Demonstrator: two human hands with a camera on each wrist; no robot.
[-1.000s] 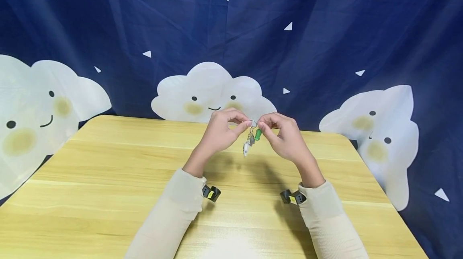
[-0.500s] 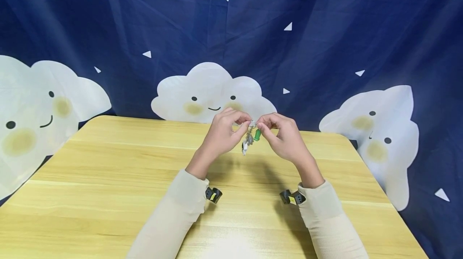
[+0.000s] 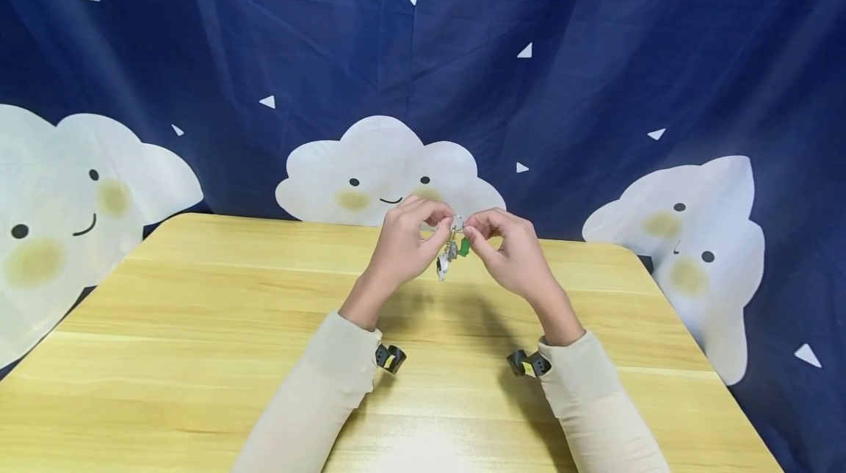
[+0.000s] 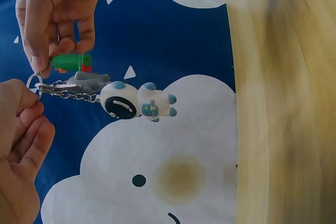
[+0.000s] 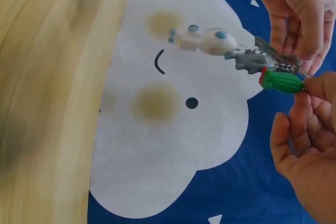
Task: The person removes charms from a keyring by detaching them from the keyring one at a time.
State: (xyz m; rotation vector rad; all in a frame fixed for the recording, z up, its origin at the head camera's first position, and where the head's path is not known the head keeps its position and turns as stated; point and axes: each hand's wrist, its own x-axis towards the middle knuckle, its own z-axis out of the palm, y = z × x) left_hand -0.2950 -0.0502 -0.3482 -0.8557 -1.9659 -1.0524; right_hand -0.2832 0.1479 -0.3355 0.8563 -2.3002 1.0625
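Note:
A metal key ring is held up between the two hands above the table. My left hand pinches one side of it between thumb and forefinger. My right hand pinches the top end of a green charm with red at its bottom, right at the ring. From the ring, on short chains, hang a white astronaut figure with a dark visor and a grey figure. A flat metal piece lies beside the grey one. The fingertips hide how the green charm joins the ring.
The wooden table spreads below both hands, its far edge close behind them. Beyond it hangs a dark blue curtain with smiling clouds and white triangles. A small black camera sits at each wrist.
My right hand has shifted slightly left, and the green charm moved left with it. More of the ring's loop shows between the fingertips. The hanging figures swung a little left.

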